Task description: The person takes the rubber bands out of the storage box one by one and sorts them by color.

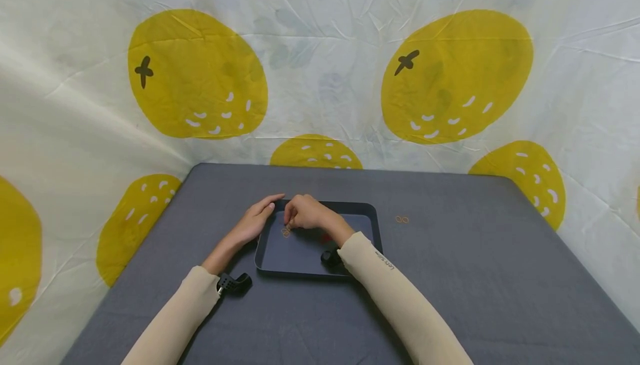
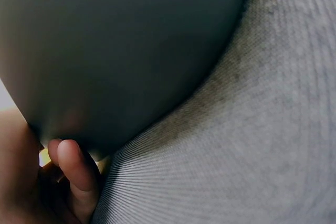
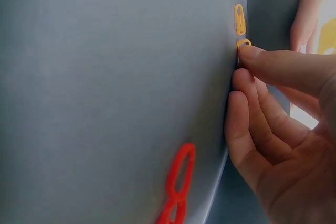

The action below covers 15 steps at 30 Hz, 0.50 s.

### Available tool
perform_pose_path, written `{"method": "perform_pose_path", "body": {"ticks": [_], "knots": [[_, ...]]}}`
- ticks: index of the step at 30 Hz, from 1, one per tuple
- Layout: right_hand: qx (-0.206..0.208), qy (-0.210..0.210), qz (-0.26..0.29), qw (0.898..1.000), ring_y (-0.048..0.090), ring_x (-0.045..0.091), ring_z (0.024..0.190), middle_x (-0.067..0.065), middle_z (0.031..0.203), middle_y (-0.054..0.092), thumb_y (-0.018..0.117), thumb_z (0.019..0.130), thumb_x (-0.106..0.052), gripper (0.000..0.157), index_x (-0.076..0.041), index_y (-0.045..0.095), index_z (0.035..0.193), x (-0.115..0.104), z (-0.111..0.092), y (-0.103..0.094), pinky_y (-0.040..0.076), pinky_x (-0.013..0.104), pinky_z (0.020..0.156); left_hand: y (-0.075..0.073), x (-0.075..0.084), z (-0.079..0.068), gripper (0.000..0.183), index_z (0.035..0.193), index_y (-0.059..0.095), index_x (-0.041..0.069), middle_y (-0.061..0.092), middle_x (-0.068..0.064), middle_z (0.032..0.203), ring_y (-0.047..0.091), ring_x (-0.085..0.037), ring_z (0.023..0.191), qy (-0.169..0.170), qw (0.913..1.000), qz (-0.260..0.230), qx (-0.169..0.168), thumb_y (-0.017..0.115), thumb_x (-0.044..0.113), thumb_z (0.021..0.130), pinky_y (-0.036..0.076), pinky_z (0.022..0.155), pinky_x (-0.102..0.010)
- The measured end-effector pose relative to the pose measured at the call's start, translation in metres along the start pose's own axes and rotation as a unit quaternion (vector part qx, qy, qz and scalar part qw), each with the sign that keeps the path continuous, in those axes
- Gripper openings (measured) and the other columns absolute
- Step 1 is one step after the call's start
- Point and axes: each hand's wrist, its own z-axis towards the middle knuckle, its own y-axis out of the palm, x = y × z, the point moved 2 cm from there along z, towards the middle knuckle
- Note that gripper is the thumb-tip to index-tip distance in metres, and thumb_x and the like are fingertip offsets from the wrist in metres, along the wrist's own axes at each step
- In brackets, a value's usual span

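Note:
My right hand (image 1: 307,212) is over the left part of a dark shallow tray (image 1: 320,271), with thumb and index finger pinching a small yellow loop (image 3: 244,42) that looks like a rubber band. Just beside it, another yellow loop (image 3: 240,19) lies on the tray floor. A red twisted loop (image 3: 181,174) rests in the tray, partly behind the right forearm in the head view. At the tray's left rim, my left hand (image 1: 252,220) holds the edge, thumb on the rim. Curled fingertips (image 2: 76,166) meet the tray's outer wall in the left wrist view.
Two more orange loops (image 1: 401,219) lie side by side on the grey tabletop (image 1: 475,254), to the right of the tray. Behind the table hangs a white cloth (image 1: 325,76) printed with yellow fruit. Black camera mounts (image 1: 235,284) sit at both wrists.

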Motion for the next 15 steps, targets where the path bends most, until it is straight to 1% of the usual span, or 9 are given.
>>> {"method": "perform_pose_path", "body": {"ticks": [2,6,9,12,15], "knots": [[0.001,0.002,0.001,1.0,0.062,0.008,0.064,-0.008,0.073,0.07,0.069,0.085,-0.007,0.01,-0.016,0.075,0.083,0.0,-0.001,-0.001,0.049,0.022,0.06,-0.001,0.004,-0.001,0.041,0.146,0.043,0.024,0.038,-0.007,0.153,0.031,-0.031,0.143,-0.002,1.0,-0.007,-0.003,0.034,0.03,0.106,0.027,0.112,-0.057],[0.002,0.004,-0.002,1.0,0.061,0.009,0.063,-0.008,0.073,0.069,0.068,0.086,-0.009,0.01,-0.016,0.074,0.082,0.0,-0.002,-0.002,0.049,0.023,0.059,-0.004,0.023,-0.007,0.042,0.148,0.04,0.016,0.036,-0.012,0.154,0.03,-0.035,0.143,-0.005,0.9998,-0.008,-0.02,0.033,0.023,0.107,0.029,0.111,-0.058],[0.001,0.006,0.0,1.0,0.062,0.009,0.064,-0.007,0.073,0.069,0.068,0.087,-0.011,0.01,-0.017,0.074,0.082,0.001,-0.004,-0.003,0.049,0.023,0.059,-0.006,0.037,-0.012,0.043,0.148,0.039,0.012,0.036,-0.014,0.154,0.031,-0.036,0.142,-0.007,0.9996,-0.002,-0.027,0.032,0.02,0.107,0.031,0.11,-0.057],[0.003,0.006,0.011,1.0,0.062,0.01,0.064,-0.006,0.072,0.069,0.067,0.088,-0.011,0.011,-0.016,0.075,0.082,0.003,-0.006,-0.004,0.05,0.024,0.059,-0.006,0.04,-0.014,0.043,0.148,0.039,0.012,0.037,-0.014,0.153,0.033,-0.036,0.141,-0.01,0.9996,0.0,-0.025,0.032,0.02,0.107,0.032,0.109,-0.056],[0.006,0.006,0.024,1.0,0.062,0.012,0.062,-0.004,0.069,0.069,0.067,0.088,-0.01,0.011,-0.014,0.075,0.081,0.004,-0.007,-0.006,0.051,0.025,0.057,-0.006,0.038,-0.014,0.042,0.148,0.04,0.012,0.038,-0.013,0.152,0.035,-0.036,0.14,-0.009,0.9998,0.002,-0.02,0.033,0.019,0.107,0.033,0.108,-0.056]]}}
